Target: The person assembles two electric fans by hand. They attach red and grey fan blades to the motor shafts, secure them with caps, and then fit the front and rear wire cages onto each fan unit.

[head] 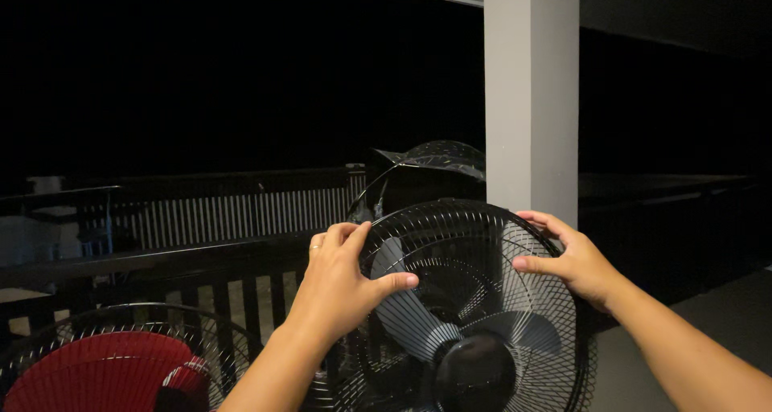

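Observation:
A black electric fan stands in front of me with its round wire front grille (482, 243) facing up and toward me. Grey blades (418, 319) and a dark hub (474, 372) show through the wires. My left hand (342, 279) grips the grille's upper left rim, thumb pressed on the wires. My right hand (567, 259) holds the upper right rim, fingers curled over the edge. Both forearms reach in from the bottom.
A second fan with red blades (88, 372) behind a black grille sits at lower left. A black railing (201, 259) runs behind the fans. A white pillar (531, 98) rises just beyond the grille, with another dark fan grille (434, 167) beside it. Darkness lies beyond.

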